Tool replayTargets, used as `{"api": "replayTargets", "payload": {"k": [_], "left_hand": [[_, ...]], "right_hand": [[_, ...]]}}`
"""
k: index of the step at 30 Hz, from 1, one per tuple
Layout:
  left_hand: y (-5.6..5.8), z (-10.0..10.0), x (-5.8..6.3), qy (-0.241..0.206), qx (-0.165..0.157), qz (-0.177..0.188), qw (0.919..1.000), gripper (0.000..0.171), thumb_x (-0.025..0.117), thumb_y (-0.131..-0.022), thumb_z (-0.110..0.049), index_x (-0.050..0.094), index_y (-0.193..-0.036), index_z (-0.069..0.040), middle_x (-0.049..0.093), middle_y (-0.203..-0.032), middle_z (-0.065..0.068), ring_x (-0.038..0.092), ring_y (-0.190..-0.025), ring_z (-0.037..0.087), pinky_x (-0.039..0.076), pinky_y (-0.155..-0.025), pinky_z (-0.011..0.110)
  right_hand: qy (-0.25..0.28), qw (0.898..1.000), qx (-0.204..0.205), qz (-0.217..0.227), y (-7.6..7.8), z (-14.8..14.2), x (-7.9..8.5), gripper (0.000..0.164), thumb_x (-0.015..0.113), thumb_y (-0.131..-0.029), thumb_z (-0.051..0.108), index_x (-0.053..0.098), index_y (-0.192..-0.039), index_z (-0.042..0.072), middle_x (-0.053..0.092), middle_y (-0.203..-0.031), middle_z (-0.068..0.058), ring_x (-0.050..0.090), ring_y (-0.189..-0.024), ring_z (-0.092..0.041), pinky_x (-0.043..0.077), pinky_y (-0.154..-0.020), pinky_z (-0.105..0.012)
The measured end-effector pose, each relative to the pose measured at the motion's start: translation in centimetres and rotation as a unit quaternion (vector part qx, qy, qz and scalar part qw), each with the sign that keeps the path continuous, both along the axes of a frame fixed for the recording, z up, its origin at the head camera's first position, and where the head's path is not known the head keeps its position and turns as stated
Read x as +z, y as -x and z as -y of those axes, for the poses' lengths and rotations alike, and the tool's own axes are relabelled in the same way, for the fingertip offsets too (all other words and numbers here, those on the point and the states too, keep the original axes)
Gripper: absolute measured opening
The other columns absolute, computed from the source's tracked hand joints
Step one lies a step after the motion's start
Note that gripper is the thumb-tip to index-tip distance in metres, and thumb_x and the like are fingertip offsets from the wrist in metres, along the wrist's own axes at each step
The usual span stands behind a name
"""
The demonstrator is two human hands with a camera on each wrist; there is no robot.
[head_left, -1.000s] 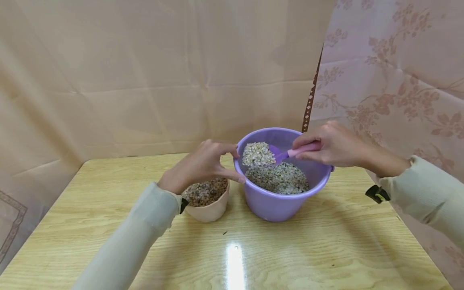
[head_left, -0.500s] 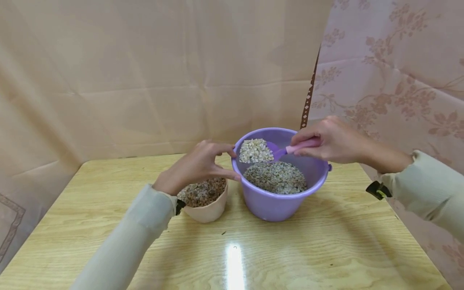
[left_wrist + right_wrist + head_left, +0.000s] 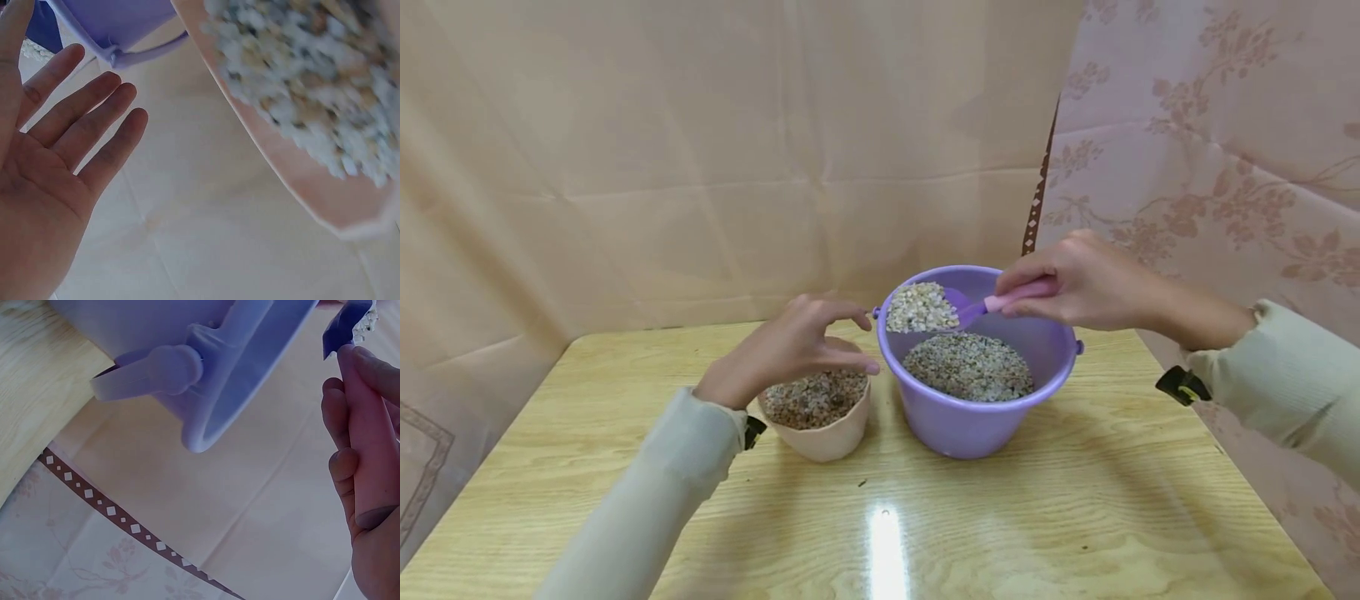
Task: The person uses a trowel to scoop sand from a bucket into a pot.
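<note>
My right hand [image 3: 1090, 283] grips the pink handle of a toy shovel [image 3: 973, 312] with a purple blade. Pale gravel [image 3: 921, 308] is heaped on the blade, held above the left part of a purple bucket [image 3: 966, 429]. More gravel [image 3: 973, 367] lies inside the bucket. The right wrist view shows fingers and thumb wrapped round the handle [image 3: 369, 444]. My left hand [image 3: 782, 346] hovers over a pale peach pot [image 3: 835, 437] filled with mixed brown and white gravel. Its fingers are loosely spread and hold nothing, as the left wrist view shows; the fingertips are near the bucket's rim.
Pot and bucket stand side by side on a wood-grain table [image 3: 1037, 517]. A beige cloth [image 3: 737, 167] hangs behind, and a floral cloth [image 3: 1225, 183] hangs at the right. The bucket's carrying handle [image 3: 150, 372] is folded down outside its rim.
My left hand has let go of the bucket's rim and moved left over the pot. The right hand has raised the loaded shovel slightly and shifted it left.
</note>
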State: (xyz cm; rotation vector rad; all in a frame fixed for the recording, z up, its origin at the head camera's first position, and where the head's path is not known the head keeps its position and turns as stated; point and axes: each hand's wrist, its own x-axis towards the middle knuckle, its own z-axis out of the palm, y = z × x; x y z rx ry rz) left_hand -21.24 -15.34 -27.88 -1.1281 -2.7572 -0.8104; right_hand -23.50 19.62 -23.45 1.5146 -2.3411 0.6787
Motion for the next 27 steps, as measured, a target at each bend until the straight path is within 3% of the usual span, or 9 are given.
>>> {"api": "replayTargets", "payload": {"k": [5, 10, 19, 27], "left_hand": [[-0.3, 1.4, -0.4, 0.016, 0.024, -0.015, 0.9995, 0.047, 0.083, -0.079, -0.042, 0.071, -0.112, -0.011, 0.072, -0.113, 0.004, 0.066, -0.106, 0.023, 0.052, -0.090, 0.043], [-0.6, 2.7, -0.9, 0.013, 0.040, 0.001, 0.9991, 0.047, 0.083, -0.079, -0.045, 0.071, -0.108, -0.011, 0.072, -0.108, 0.007, 0.068, -0.097, 0.026, 0.053, -0.084, 0.047], [-1.0, 4.8, -1.9, 0.045, 0.066, 0.024, 0.9965, 0.062, 0.082, -0.076, -0.050, 0.069, -0.120, -0.008, 0.065, -0.128, 0.011, 0.061, -0.119, 0.032, 0.047, -0.098, 0.051], [-1.2, 6.3, -3.1, 0.068, 0.083, 0.026, 0.9939, 0.070, 0.084, -0.069, -0.055, 0.069, -0.122, -0.011, 0.066, -0.127, 0.009, 0.061, -0.118, 0.029, 0.048, -0.097, 0.050]], "right_hand": [[-0.012, 1.000, -0.007, -0.016, -0.1, 0.5, 0.3, 0.020, 0.085, -0.076, 0.006, 0.078, -0.094, 0.009, 0.076, -0.084, 0.002, 0.067, -0.067, 0.001, 0.050, -0.058, -0.014], [-0.007, 1.000, 0.000, -0.011, -0.2, 1.0, 0.4, 0.018, 0.084, -0.078, 0.008, 0.078, -0.094, 0.011, 0.076, -0.084, 0.005, 0.066, -0.066, 0.004, 0.050, -0.055, -0.014], [0.000, 0.999, 0.010, -0.039, 0.1, 2.0, 0.2, 0.016, 0.086, -0.077, 0.014, 0.078, -0.090, 0.014, 0.075, -0.081, 0.009, 0.063, -0.064, 0.007, 0.047, -0.054, -0.013], [-0.001, 0.999, 0.032, -0.021, 0.3, 3.0, 0.2, 0.011, 0.084, -0.081, 0.014, 0.078, -0.090, 0.015, 0.074, -0.082, 0.011, 0.063, -0.066, 0.006, 0.048, -0.057, -0.014]]}}
